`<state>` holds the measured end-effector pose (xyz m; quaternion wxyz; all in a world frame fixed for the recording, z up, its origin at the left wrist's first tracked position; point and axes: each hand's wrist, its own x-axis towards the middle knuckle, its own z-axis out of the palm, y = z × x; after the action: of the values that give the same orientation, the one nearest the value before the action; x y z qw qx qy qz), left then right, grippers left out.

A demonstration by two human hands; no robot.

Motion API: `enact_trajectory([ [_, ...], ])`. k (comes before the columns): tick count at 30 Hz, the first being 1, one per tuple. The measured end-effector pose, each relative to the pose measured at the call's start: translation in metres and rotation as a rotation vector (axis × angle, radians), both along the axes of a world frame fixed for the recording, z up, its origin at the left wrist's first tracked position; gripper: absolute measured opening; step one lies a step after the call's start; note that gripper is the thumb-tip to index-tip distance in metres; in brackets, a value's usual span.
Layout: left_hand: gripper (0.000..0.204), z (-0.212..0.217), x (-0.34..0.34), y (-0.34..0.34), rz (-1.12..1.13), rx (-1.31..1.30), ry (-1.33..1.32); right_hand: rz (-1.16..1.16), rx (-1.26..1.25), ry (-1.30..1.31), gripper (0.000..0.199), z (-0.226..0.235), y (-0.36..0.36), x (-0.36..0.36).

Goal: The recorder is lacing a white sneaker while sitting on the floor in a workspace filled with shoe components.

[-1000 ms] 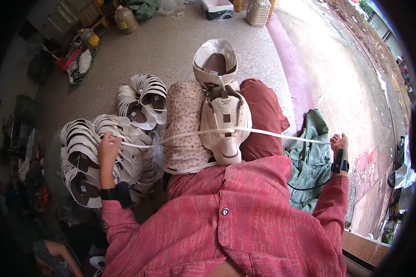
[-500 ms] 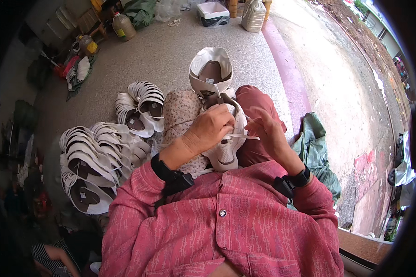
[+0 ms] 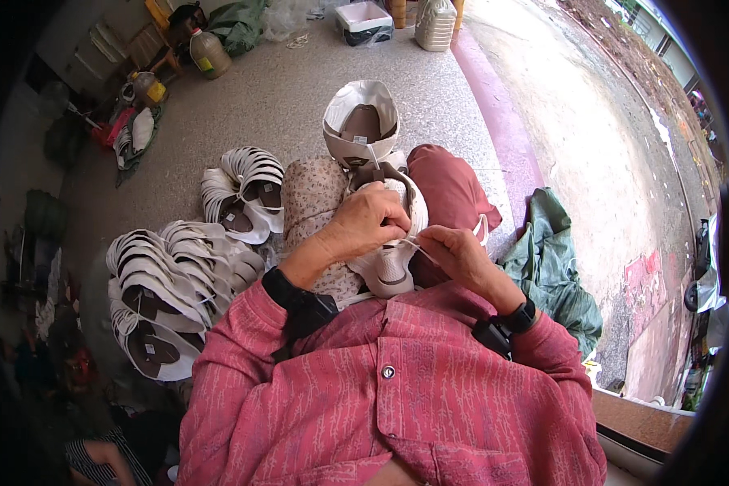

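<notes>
A white sneaker [image 3: 390,274] lies between my knees with its toe toward me. My left hand [image 3: 368,220] is closed on the sneaker at its lacing, the fingers curled over the eyelet area and hiding part of it. To its right, my right hand [image 3: 455,257] pinches a white shoelace [image 3: 412,241] that runs to the sneaker. A loop of lace stands up behind the right hand's knuckles. Just beyond the sneaker, another off-white shoe upper [image 3: 340,149] with a brown insole rests opening upward.
Stacks of nested white shoe uppers [image 3: 188,267] and a smaller stack [image 3: 255,178] stand at my left. Green cloth [image 3: 552,271] lies right of my knee. Farther off are a plastic jug [image 3: 436,26], a white foam box [image 3: 363,18] and a brownish jug [image 3: 208,53].
My right hand has moved in toward the sneaker and closed from spread fingers to a pinch on the shoelace. My left hand stays at the lacing.
</notes>
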<state>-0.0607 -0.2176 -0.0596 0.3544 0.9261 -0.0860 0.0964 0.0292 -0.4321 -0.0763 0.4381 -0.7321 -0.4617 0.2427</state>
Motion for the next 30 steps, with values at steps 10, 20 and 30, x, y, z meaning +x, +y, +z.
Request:
enact_trajectory([
  [10, 0.011, 0.003, -0.001, 0.002, -0.041, -0.028, 0.024, 0.002, 0.042, -0.054, 0.014, 0.001, 0.004, -0.001],
  [20, 0.011, -0.003, 0.000, 0.009, -0.073, -0.046, -0.011, -0.014, -0.096, -0.283, 0.022, 0.030, 0.020, 0.019],
  [30, 0.008, -0.001, 0.000, 0.002, -0.044, 0.068, -0.054, 0.378, 0.010, -0.650, 0.030, 0.026, 0.037, 0.048],
])
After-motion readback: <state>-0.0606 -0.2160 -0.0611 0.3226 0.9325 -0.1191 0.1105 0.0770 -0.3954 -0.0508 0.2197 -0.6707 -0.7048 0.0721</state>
